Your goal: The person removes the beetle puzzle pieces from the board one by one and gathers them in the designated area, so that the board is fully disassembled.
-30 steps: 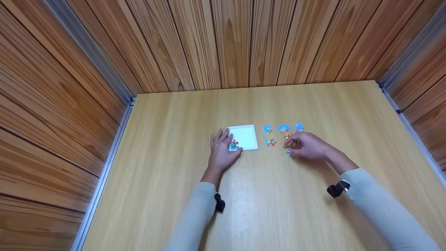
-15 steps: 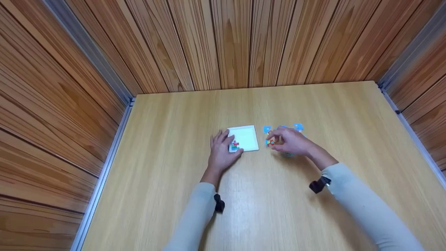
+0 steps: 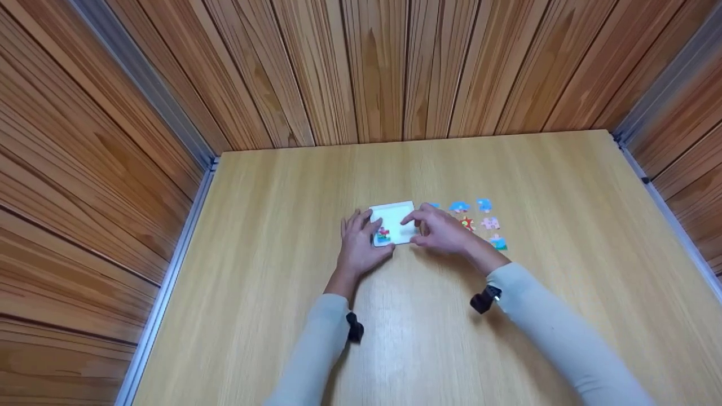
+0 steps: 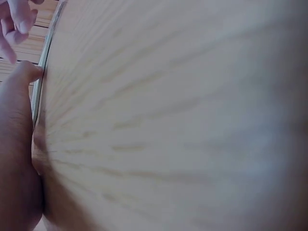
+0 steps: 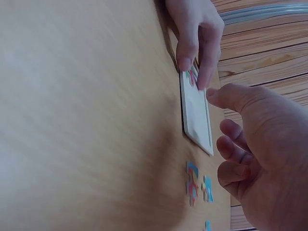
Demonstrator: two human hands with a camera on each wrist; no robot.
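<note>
A white square puzzle tray (image 3: 393, 213) lies flat on the table, with one colourful jigsaw piece (image 3: 383, 235) in its near left corner. My left hand (image 3: 359, 241) rests along the tray's left side, fingers spread and fairly straight, thumb at the near edge. In the right wrist view its fingertips (image 5: 185, 64) touch the tray beside the piece. Over the tray's right edge hovers my right hand (image 3: 443, 230), index finger extended, thumb apart from it and the other fingers bent; no piece shows between them. The left wrist view shows the left thumb (image 4: 31, 72) against the tray edge.
Several loose jigsaw pieces lie right of the tray, among them a blue one (image 3: 459, 207), a pink one (image 3: 491, 223) and a blue-green one (image 3: 498, 243). My right hand and wrist cover part of this group. A wood-panelled wall (image 3: 372, 73) stands behind the table (image 3: 282, 225).
My right hand has moved left from the loose pieces to over the tray's right edge, uncovering the right-hand pieces. My left hand stays put; the tray has shifted very slightly right.
</note>
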